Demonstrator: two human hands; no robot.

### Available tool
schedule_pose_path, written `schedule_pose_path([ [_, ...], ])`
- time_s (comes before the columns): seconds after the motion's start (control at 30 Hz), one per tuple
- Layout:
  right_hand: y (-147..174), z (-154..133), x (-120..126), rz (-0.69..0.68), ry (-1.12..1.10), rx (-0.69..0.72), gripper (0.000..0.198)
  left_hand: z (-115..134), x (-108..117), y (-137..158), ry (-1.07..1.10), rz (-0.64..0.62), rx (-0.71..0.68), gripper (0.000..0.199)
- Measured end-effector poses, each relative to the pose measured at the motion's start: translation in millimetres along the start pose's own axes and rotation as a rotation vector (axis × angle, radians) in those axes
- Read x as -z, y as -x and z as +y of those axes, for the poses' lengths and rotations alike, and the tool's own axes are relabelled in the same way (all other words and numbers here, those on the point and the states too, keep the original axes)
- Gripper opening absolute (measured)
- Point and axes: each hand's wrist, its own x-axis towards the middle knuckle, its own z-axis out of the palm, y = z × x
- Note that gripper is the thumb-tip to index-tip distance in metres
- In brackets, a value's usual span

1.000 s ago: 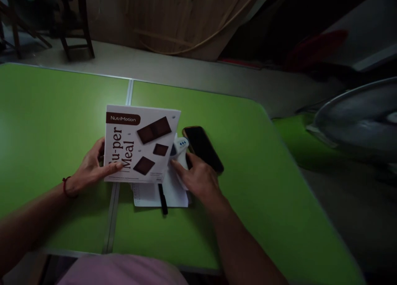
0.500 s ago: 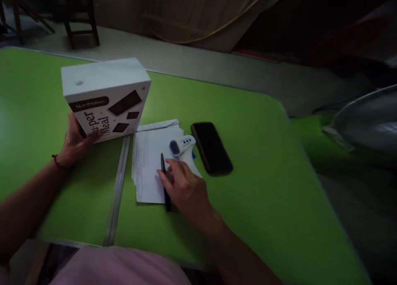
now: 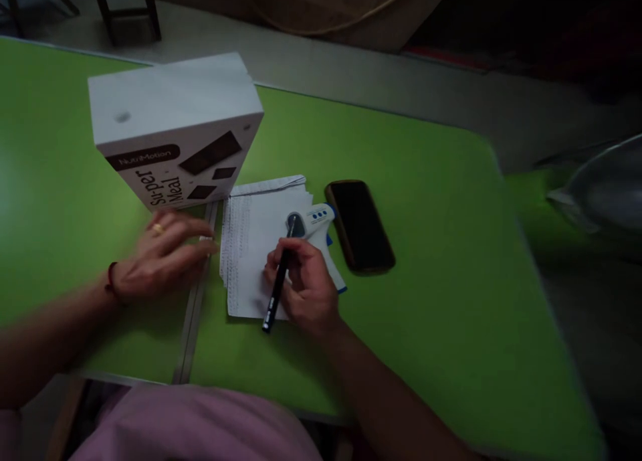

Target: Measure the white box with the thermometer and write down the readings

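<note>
Between the fingers of my right hand is a black pen, slanting over a stack of white paper sheets. Handwriting or small print runs down the stack's left side. A white and blue infrared thermometer lies partly on the paper, its handle behind my right hand. My left hand, slightly blurred, is open with nothing in it, fingers pointing toward the paper's left edge. Just beyond it stands a white NutriMotion box with dark bar pictures on its front.
A phone in a brown case lies right of the thermometer on the green table. A metal seam crosses the tabletop left of the paper. Behind the table are a dark wooden chair and the pale floor.
My left hand has let go of the box and come nearer the paper. My right hand has picked up the pen from the paper. The view has shifted slightly.
</note>
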Motion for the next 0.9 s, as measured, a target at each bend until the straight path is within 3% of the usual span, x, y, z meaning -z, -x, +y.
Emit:
schedule_pose_path([
  [0.07, 3.7, 1.1, -3.7, 0.056, -0.040, -0.045, 0.026, 8.9, -8.3, -7.3, -0.078, -0.061, -0.166, 0.020],
  [0.13, 5.7, -1.1, -5.7, 0.079, -0.046, -0.059, 0.022, 13.2, -15.7, -12.7, -0.103, -0.111, -0.230, 0.021],
  [0.23, 3.8, -6.7, -6.9, 0.090, -0.022, -0.054, 0.027, 13.3, -23.1, -13.8, -0.081, -0.195, -0.249, 0.029],
  [0.37, -1.8, -7.4, -9.7, 0.129, 0.129, -0.049, 0.012, 11.2, -26.0, -11.0, -0.072, -0.275, -0.241, 0.032],
  [0.47, -2.2, -2.1, -11.5, 0.153, 0.268, -0.031, 0.005, 11.0, -25.6, -11.5, -0.074, -0.280, -0.241, 0.030],
  [0.63, -1.1, 1.7, -11.7, 0.091, 0.354, 0.135, 0.005, 11.7, -23.8, -12.8, -0.079, -0.313, -0.237, 0.030],
  [0.9, -2.7, -2.0, -11.1, 0.036, 0.370, 0.115, 0.009, 12.4, -23.4, -13.6, -0.082, -0.354, -0.218, 0.032],
])
